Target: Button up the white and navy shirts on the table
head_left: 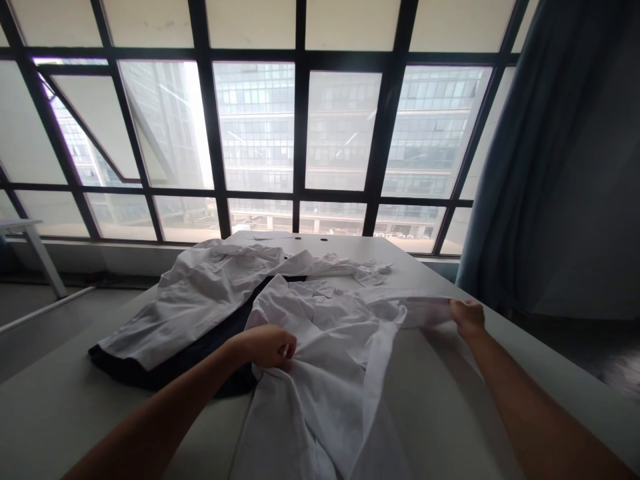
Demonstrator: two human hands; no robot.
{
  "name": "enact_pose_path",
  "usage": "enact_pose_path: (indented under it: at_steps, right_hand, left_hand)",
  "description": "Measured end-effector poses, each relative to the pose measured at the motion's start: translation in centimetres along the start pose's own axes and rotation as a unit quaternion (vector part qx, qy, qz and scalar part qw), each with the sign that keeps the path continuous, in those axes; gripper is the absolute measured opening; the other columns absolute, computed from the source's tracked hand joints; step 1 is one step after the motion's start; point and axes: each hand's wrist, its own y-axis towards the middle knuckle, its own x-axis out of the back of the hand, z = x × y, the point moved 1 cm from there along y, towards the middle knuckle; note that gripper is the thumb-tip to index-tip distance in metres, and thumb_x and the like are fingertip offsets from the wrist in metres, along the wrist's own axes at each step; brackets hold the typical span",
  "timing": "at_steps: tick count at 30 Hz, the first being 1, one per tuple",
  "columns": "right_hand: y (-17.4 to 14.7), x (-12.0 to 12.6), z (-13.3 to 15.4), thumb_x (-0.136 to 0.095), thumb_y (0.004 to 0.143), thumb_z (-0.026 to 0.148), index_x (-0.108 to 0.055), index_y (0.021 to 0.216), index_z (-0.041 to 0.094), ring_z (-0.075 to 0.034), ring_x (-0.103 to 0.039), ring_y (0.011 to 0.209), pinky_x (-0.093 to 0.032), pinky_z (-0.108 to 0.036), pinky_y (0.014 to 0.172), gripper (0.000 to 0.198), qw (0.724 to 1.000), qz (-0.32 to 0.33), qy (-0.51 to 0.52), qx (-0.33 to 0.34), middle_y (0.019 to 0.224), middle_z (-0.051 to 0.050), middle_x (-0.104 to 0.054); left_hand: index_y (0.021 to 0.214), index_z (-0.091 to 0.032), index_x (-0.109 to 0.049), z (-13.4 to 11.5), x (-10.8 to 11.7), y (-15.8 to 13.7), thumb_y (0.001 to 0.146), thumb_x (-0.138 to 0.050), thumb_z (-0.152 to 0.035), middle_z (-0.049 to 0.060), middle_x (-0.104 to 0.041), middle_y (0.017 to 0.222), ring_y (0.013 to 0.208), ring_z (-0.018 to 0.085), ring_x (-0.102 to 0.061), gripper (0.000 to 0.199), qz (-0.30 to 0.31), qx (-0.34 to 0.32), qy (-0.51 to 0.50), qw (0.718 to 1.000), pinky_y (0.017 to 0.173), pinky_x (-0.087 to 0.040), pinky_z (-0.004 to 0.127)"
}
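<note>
A white long-sleeved garment (325,333), perhaps a shirt or lab coat, lies rumpled on the white table (425,400), its lower part running toward me. My left hand (270,347) is closed on its fabric near the middle. On the right, my right hand (469,318) grips the end of a sleeve (425,310), which is stretched out sideways just above the table. To the left lies another white garment (200,300), spread over a dark cloth (210,370) whose edge shows beneath it.
Beyond the table stands a wall of windows (300,127) with dark frames, one pane tilted open at left. A blue curtain (520,147) hangs at right. Part of another white table (43,257) is at far left. Two dark round holes show at the table's far end.
</note>
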Motion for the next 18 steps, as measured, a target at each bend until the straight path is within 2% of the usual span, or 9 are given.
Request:
enact_pose_path:
  at_steps: [3,5,6,10,11,13,15,16,18]
  right_hand:
    - [-0.8,-0.1,0.7,-0.056,0.072,0.021,-0.054,0.126,0.0,-0.043,-0.051,0.12,-0.043,-0.05,0.093,0.058,1.0,-0.007,-0.016,-0.005,0.126,-0.035,-0.054]
    - [-3.2,-1.2,3.4,-0.058,0.074,0.023,-0.061,0.12,0.01,-0.036,-0.05,0.124,-0.04,-0.045,0.102,0.048,0.994,0.056,-0.006,0.095,0.127,-0.024,-0.058]
    - [-4.9,-1.9,4.9,-0.058,0.077,0.026,-0.065,0.114,0.013,-0.034,-0.053,0.121,-0.041,-0.046,0.103,0.041,0.979,0.128,0.004,0.158,0.123,-0.02,-0.062]
    - [-12.4,-4.2,9.4,-0.066,0.077,0.05,-0.07,0.112,0.017,-0.032,-0.059,0.114,-0.046,-0.048,0.099,0.048,0.843,0.469,0.009,0.263,0.123,-0.014,-0.065]
    - [-13.8,-4.4,9.9,-0.072,0.072,0.052,-0.069,0.117,0.02,-0.032,-0.056,0.12,-0.044,-0.047,0.102,0.055,0.81,0.52,-0.013,0.272,0.131,-0.013,-0.061]
    - [-15.3,-4.6,10.1,-0.081,0.062,0.052,-0.065,0.126,0.023,-0.033,-0.046,0.132,-0.036,-0.045,0.11,0.073,0.776,0.566,-0.059,0.273,0.145,-0.012,-0.049]
    - [-15.4,-4.5,9.8,-0.086,0.054,0.051,-0.06,0.134,0.022,-0.034,-0.036,0.14,-0.028,-0.044,0.115,0.089,0.771,0.576,-0.094,0.256,0.153,-0.013,-0.04]
    - [-15.1,-4.5,9.5,-0.087,0.051,0.05,-0.058,0.136,0.021,-0.035,-0.033,0.141,-0.026,-0.044,0.116,0.095,0.77,0.58,-0.105,0.244,0.154,-0.014,-0.037]
    - [-13.9,-4.3,8.9,-0.09,0.043,0.047,-0.057,0.137,0.021,-0.037,-0.03,0.142,-0.025,-0.045,0.116,0.103,0.768,0.588,-0.116,0.224,0.155,-0.014,-0.036]
  left_hand:
    - [0.081,-0.023,-0.073,-0.3,-0.1,0.1,0.075,-0.07,-0.023,0.0,-0.072,0.079,0.068,0.016,-0.061,0.007,-0.02,-0.034,0.017,0.999,0.058,-0.036,0.023]
    - [0.077,-0.023,-0.073,-0.3,-0.1,0.2,0.074,-0.069,-0.02,0.0,-0.072,0.077,0.07,0.016,-0.061,0.005,-0.046,-0.062,0.019,0.997,0.061,-0.037,0.022]
    - [0.075,-0.022,-0.072,-0.3,0.0,0.1,0.074,-0.069,-0.018,-0.001,-0.071,0.077,0.071,0.015,-0.061,0.005,-0.06,-0.076,0.016,0.995,0.062,-0.037,0.022]
    - [0.069,-0.02,-0.068,-0.4,0.7,-0.2,0.075,-0.065,-0.017,-0.001,-0.067,0.073,0.068,0.013,-0.057,0.007,-0.132,-0.115,-0.026,0.984,0.063,-0.037,0.023]
    - [0.068,-0.019,-0.066,-0.4,1.2,-0.3,0.075,-0.064,-0.018,-0.001,-0.066,0.071,0.066,0.013,-0.055,0.008,-0.154,-0.118,-0.048,0.98,0.063,-0.037,0.023]
    - [0.066,-0.017,-0.062,0.3,2.5,-0.5,0.074,-0.062,-0.021,-0.001,-0.061,0.067,0.062,0.012,-0.052,0.009,-0.214,-0.116,-0.117,0.963,0.06,-0.038,0.022]
    - [0.066,-0.017,-0.057,2.1,4.3,-1.1,0.073,-0.061,-0.024,-0.002,-0.056,0.062,0.058,0.011,-0.049,0.011,-0.318,-0.095,-0.224,0.917,0.056,-0.039,0.022]
    - [0.067,-0.018,-0.055,3.5,5.4,-1.7,0.072,-0.06,-0.026,-0.003,-0.053,0.06,0.055,0.011,-0.048,0.012,-0.386,-0.073,-0.286,0.874,0.054,-0.04,0.022]
    - [0.071,-0.018,-0.05,7.3,7.4,-3.6,0.073,-0.058,-0.027,-0.006,-0.047,0.058,0.051,0.009,-0.045,0.012,-0.555,0.005,-0.384,0.738,0.051,-0.041,0.021]
